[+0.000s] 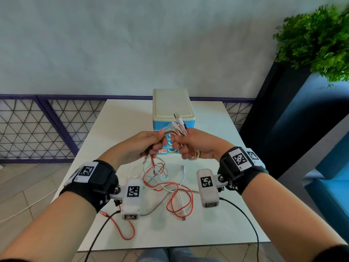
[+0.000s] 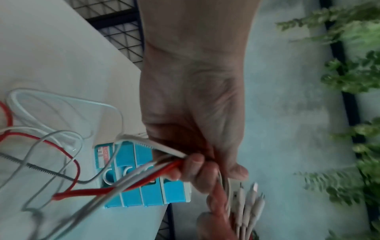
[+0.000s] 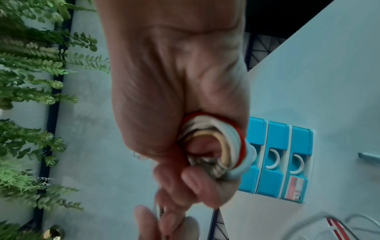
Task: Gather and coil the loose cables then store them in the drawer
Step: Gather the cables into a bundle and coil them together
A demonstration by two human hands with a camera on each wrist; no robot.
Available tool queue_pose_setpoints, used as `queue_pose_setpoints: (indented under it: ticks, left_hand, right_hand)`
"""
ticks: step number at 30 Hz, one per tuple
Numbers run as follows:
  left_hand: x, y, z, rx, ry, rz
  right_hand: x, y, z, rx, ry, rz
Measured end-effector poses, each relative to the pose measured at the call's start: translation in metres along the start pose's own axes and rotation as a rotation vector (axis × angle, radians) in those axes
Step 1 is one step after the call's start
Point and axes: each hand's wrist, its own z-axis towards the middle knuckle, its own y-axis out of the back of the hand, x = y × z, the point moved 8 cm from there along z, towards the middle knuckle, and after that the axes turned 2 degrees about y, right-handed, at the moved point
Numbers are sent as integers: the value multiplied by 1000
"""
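Note:
Both hands are raised over the white table [image 1: 217,214] and hold one bundle of cables [image 1: 170,132] between them. My left hand [image 1: 154,146] grips the red, white and braided strands [image 2: 162,170] that trail down to the loose cables [image 1: 166,184] tangled on the table. My right hand [image 1: 181,148] clutches a small coil of the same cables [image 3: 224,146], and several white plug ends [image 1: 179,121] stick up past its thumb. Behind the hands stands the blue drawer unit [image 1: 171,108] with a cream top, its drawers [image 3: 277,162] all closed.
A red cable loop [image 1: 124,231] lies near the table's front left edge. Black wires [image 1: 245,220] run from the wrist cameras. A leafy plant [image 1: 317,40] on a dark planter stands to the right, and a lattice railing [image 1: 37,129] runs behind on the left.

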Motion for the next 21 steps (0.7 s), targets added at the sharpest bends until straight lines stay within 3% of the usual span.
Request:
queue_pose_setpoints:
  ticks: [5,9,14,17,21]
  left_hand:
    - [14,-10,-12,148,152,-276]
    - [18,-14,-12,172,94,-217]
    - [12,-14,-2,-130,8,96]
    - [9,-23,1,-238,-54,297]
    - [-4,-32,-3,-388,-86,740]
  right_hand:
    - [6,11,6,-98,72,4]
    - [5,22,10,-221,94,29]
    - [0,28,17,-314,60,92]
    - [-3,28,21,-302,31,143]
    - [-2,28,22,-284,54,56]
